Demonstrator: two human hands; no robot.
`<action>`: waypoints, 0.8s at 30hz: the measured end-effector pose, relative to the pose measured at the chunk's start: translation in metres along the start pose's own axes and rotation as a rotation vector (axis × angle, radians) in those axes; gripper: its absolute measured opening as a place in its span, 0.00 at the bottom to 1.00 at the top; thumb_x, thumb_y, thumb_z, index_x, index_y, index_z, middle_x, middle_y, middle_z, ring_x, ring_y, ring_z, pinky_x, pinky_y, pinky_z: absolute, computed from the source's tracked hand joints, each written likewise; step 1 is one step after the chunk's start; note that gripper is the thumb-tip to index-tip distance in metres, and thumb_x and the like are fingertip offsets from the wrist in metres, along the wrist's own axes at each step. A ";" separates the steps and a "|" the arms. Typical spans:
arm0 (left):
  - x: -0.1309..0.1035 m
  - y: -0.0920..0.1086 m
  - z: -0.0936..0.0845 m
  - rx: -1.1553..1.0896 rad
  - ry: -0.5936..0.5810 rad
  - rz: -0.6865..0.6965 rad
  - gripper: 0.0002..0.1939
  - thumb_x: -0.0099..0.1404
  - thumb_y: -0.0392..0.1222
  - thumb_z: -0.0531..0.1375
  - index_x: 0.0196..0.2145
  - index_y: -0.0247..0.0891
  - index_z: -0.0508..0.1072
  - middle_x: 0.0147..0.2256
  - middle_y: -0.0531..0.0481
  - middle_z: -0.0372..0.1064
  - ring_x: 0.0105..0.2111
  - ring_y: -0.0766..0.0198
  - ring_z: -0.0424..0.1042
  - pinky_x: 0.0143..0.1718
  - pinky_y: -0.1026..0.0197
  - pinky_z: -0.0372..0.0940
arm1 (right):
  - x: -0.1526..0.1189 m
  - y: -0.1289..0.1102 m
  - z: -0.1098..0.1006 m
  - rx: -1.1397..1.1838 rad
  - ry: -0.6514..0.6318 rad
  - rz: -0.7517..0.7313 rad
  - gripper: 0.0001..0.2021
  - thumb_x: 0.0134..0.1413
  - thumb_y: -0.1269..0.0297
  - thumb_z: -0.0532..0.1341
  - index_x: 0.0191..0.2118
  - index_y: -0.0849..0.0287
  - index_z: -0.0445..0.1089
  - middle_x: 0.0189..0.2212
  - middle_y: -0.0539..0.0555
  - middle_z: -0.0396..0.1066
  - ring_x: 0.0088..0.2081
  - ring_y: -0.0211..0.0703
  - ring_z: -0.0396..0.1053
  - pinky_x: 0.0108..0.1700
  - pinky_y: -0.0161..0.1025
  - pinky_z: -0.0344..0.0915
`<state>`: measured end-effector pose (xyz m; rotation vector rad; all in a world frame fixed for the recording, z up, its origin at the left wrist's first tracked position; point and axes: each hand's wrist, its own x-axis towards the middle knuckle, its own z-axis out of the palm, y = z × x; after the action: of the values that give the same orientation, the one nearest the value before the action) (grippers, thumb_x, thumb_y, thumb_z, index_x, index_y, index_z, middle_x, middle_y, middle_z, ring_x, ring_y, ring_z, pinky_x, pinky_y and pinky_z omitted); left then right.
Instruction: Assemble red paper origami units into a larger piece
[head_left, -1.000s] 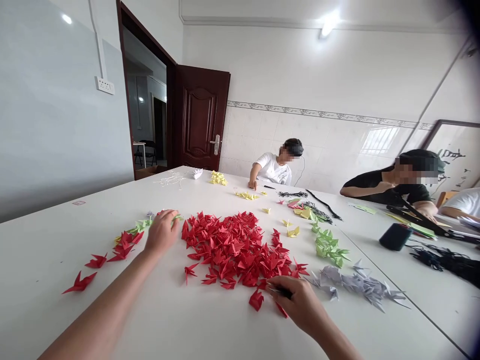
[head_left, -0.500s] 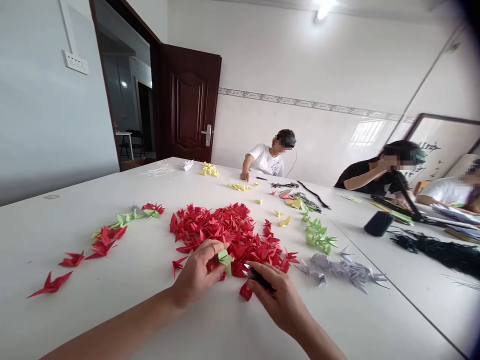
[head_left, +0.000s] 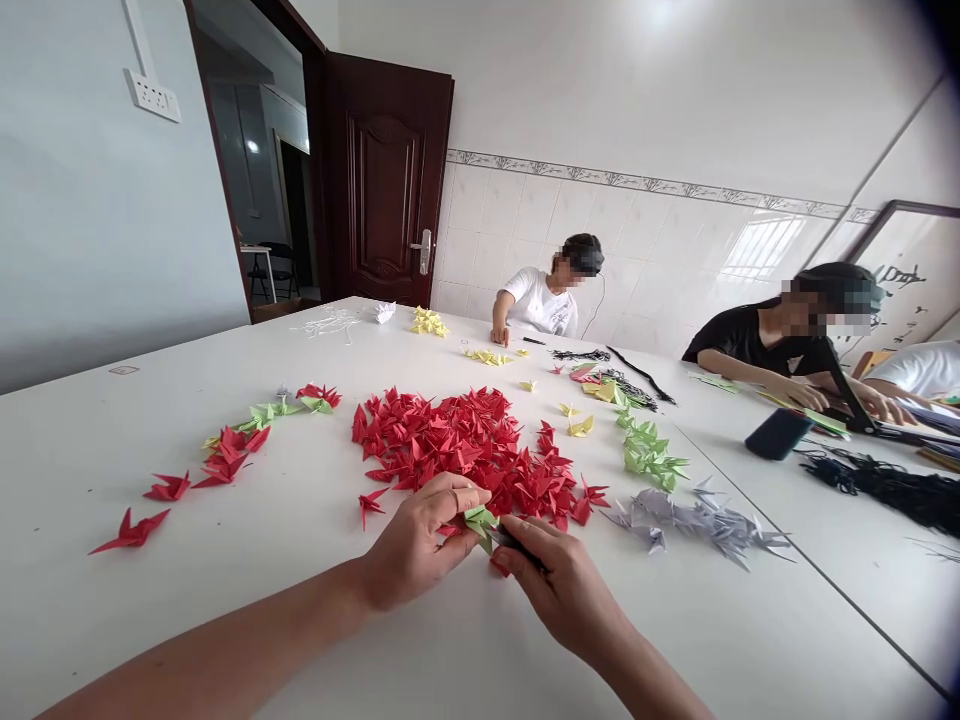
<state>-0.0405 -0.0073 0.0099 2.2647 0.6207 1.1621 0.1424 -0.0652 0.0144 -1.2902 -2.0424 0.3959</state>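
My left hand (head_left: 424,535) pinches a light green folded-paper crane (head_left: 480,522) between thumb and fingers. My right hand (head_left: 555,570) is closed around black tweezers (head_left: 517,548), whose tips touch or overlap the green crane; the exact contact is hard to make out. Just beyond both hands spreads a big heap of red paper cranes (head_left: 457,435). A bit of red paper (head_left: 500,568) shows beneath the right fingers, mostly hidden. One red crane (head_left: 371,506) lies apart, left of the heap.
Red and green cranes (head_left: 232,455) form a loose line at left. Green cranes (head_left: 649,450) and pale lilac cranes (head_left: 705,522) lie right, yellow ones (head_left: 487,357) farther off. A dark spool (head_left: 778,434) and black cords (head_left: 885,490) are at far right. Co-workers sit across the white table (head_left: 420,650).
The two hands have come together, bringing the tweezers' tips, earlier apart from the green crane, onto it. The view has shifted slightly. One co-worker's hand has come down from the face.
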 end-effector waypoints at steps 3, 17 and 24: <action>0.000 -0.001 0.000 0.025 -0.006 0.040 0.17 0.60 0.32 0.56 0.48 0.39 0.67 0.42 0.45 0.65 0.42 0.63 0.68 0.42 0.62 0.68 | 0.000 0.001 0.000 -0.009 -0.013 -0.010 0.11 0.60 0.63 0.49 0.29 0.58 0.63 0.24 0.50 0.61 0.25 0.36 0.57 0.27 0.32 0.55; -0.001 -0.005 0.001 0.066 -0.032 0.099 0.18 0.61 0.32 0.55 0.49 0.39 0.65 0.42 0.45 0.65 0.42 0.62 0.68 0.42 0.61 0.68 | 0.001 0.001 0.001 -0.035 0.007 -0.016 0.11 0.60 0.65 0.50 0.27 0.58 0.63 0.22 0.49 0.61 0.24 0.35 0.57 0.26 0.30 0.54; 0.001 -0.007 -0.001 0.104 -0.024 0.102 0.17 0.61 0.32 0.55 0.49 0.40 0.67 0.43 0.44 0.66 0.43 0.62 0.68 0.42 0.61 0.68 | 0.001 0.003 0.000 -0.052 0.016 -0.017 0.11 0.59 0.65 0.50 0.27 0.58 0.64 0.23 0.49 0.62 0.24 0.35 0.58 0.26 0.30 0.54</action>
<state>-0.0415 -0.0009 0.0065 2.4192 0.5745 1.1741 0.1441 -0.0633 0.0128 -1.3022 -2.0607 0.3263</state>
